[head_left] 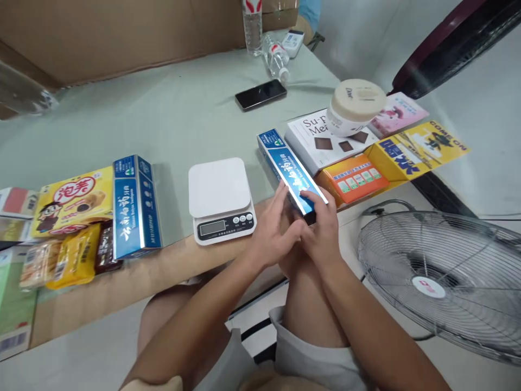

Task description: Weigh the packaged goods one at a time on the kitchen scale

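A blue toothpaste box [290, 169] lies slantwise at the right of the table, its near end between my hands. Along its left side are the fingers of my left hand [272, 231], with the thumb by the near end. My right hand [322, 225] grips the near right part, its index finger over the top face. Left of my hands sits a white kitchen scale [220, 187] with a bare platform and a small display. Another blue toothpaste box [131, 206] stands farther left. My hands hide the box's lower near corner.
Left are a yellow snack box [73, 203], snack packets [77, 258] and a green box [16, 304]. Right are a white box [309, 144], a cream jar [355, 108], an orange box [355, 176] and a yellow box [419, 152]. Behind lie a phone [260, 95] and bottles [253, 30]. A fan [439, 277] stands right.
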`<control>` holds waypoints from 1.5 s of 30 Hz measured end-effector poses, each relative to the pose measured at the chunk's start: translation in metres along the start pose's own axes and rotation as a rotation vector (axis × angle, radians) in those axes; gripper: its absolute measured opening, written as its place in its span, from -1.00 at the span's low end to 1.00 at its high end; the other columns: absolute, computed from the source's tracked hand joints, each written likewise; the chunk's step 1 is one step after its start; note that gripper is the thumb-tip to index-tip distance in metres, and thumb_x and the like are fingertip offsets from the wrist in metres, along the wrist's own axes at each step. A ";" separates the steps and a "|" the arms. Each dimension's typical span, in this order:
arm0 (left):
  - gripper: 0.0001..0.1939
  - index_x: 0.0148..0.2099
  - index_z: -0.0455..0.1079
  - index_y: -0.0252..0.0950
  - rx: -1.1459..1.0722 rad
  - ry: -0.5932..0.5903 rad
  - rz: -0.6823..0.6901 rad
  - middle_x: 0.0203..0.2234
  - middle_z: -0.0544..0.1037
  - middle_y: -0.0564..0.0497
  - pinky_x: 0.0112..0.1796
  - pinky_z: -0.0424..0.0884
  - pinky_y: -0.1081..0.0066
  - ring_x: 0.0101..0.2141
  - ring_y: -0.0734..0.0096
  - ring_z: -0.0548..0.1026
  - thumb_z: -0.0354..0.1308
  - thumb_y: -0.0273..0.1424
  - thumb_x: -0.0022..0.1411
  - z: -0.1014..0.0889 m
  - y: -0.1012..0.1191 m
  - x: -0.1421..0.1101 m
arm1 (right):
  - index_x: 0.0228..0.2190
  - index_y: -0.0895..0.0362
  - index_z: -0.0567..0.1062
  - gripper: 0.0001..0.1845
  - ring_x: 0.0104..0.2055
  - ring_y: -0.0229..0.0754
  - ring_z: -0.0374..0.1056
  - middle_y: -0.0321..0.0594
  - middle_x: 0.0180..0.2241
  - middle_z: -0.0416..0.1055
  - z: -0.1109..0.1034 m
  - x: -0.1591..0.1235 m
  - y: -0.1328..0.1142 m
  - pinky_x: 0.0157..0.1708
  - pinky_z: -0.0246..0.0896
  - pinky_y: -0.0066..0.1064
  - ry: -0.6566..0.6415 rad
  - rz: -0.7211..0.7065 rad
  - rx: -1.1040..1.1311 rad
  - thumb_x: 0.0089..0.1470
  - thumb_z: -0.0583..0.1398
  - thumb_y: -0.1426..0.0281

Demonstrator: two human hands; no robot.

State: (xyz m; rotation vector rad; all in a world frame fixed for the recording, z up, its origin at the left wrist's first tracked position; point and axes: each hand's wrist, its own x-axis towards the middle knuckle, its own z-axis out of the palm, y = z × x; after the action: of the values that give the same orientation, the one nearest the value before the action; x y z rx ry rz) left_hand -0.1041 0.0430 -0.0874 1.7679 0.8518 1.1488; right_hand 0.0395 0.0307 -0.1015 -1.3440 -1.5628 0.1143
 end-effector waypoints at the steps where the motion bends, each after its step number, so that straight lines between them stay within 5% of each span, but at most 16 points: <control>1: -0.18 0.54 0.02 -0.23 0.022 0.005 -0.012 0.54 0.02 -0.24 0.48 0.06 -0.08 0.52 -0.06 0.03 0.05 0.06 0.42 -0.002 0.000 -0.001 | 0.11 0.04 0.49 -0.59 0.23 0.06 0.41 0.03 0.18 0.32 0.001 -0.002 -0.001 0.22 0.45 0.06 -0.028 -0.003 -0.002 0.24 0.21 0.31; 7: -0.19 0.52 0.10 -0.21 0.183 -0.043 -0.053 0.53 0.04 -0.28 0.43 0.15 -0.14 0.51 -0.15 0.05 0.09 0.06 0.40 -0.010 0.002 -0.009 | 0.17 0.02 0.48 -0.55 0.48 0.33 0.02 0.05 0.38 0.00 -0.005 -0.024 -0.013 0.36 0.11 0.36 -0.057 -0.068 -0.136 0.31 0.14 0.24; 16: -0.15 0.54 0.00 -0.28 0.184 -0.185 -0.109 0.57 -0.11 -0.24 0.45 0.08 -0.09 0.55 -0.08 -0.12 0.03 0.06 0.40 0.000 0.010 0.006 | 0.14 0.09 0.51 -0.57 0.45 0.27 0.08 0.09 0.32 0.14 -0.008 -0.023 -0.004 0.37 0.16 0.29 -0.062 -0.136 -0.151 0.28 0.16 0.30; 26: -0.09 0.55 -0.08 -0.38 0.149 -0.183 -0.179 0.56 -0.21 -0.32 0.47 0.03 -0.10 0.54 -0.06 -0.13 0.04 0.01 0.37 0.000 0.009 0.015 | 0.14 0.10 0.49 -0.58 0.42 0.26 0.11 0.09 0.27 0.23 -0.007 -0.025 -0.006 0.35 0.17 0.32 -0.070 -0.188 -0.202 0.28 0.16 0.34; 30: -0.14 0.53 -0.01 -0.34 0.149 -0.181 -0.149 0.56 -0.12 -0.34 0.44 0.10 -0.16 0.54 -0.11 -0.08 0.07 0.00 0.37 -0.001 0.006 0.016 | 0.10 0.12 0.51 -0.60 0.44 0.29 0.10 0.11 0.28 0.25 -0.007 -0.024 -0.007 0.34 0.19 0.33 -0.062 -0.180 -0.197 0.26 0.19 0.36; 34: -0.29 0.41 0.18 -0.31 0.150 -0.030 -0.020 0.46 0.18 -0.37 0.33 0.32 -0.09 0.46 -0.09 0.19 0.13 -0.05 0.36 -0.005 0.016 0.010 | -0.03 0.08 0.54 -0.74 0.41 0.19 0.23 0.04 0.22 0.37 -0.011 -0.021 -0.015 0.33 0.28 0.21 0.045 -0.208 -0.122 0.25 0.20 0.40; 38: -0.69 0.08 0.42 -0.29 0.204 0.099 0.142 0.01 0.62 -0.17 0.04 0.55 0.22 0.03 0.21 0.59 0.12 -0.28 0.36 -0.029 0.050 -0.003 | -0.14 0.06 0.51 -0.81 0.26 0.10 0.43 -0.05 0.05 0.52 -0.016 -0.017 -0.023 0.23 0.42 0.08 0.111 -0.304 -0.035 0.20 0.22 0.47; 41: -0.84 -0.11 0.45 -0.23 0.299 0.209 0.122 -0.22 0.65 -0.01 -0.05 0.55 0.30 -0.16 0.32 0.62 0.09 -0.32 0.36 -0.063 0.072 -0.016 | -0.15 0.05 0.51 -0.80 0.21 0.11 0.48 -0.04 0.03 0.55 -0.014 -0.013 -0.032 0.17 0.46 0.11 0.048 -0.346 -0.005 0.17 0.20 0.48; 45: -0.90 -0.19 0.42 -0.16 0.455 0.499 0.028 -0.24 0.64 0.02 0.02 0.53 0.23 -0.14 0.26 0.61 0.09 -0.31 0.36 -0.119 0.074 -0.036 | -0.10 0.05 0.53 -0.74 0.16 0.12 0.51 -0.03 0.05 0.56 0.001 -0.002 -0.070 0.21 0.42 0.13 -0.118 -0.399 0.043 0.16 0.20 0.46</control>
State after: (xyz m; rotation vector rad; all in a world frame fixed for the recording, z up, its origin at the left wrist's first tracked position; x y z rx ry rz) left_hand -0.2210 0.0150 -0.0068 1.8734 1.4834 1.5372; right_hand -0.0097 0.0035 -0.0589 -0.9843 -1.8878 -0.0202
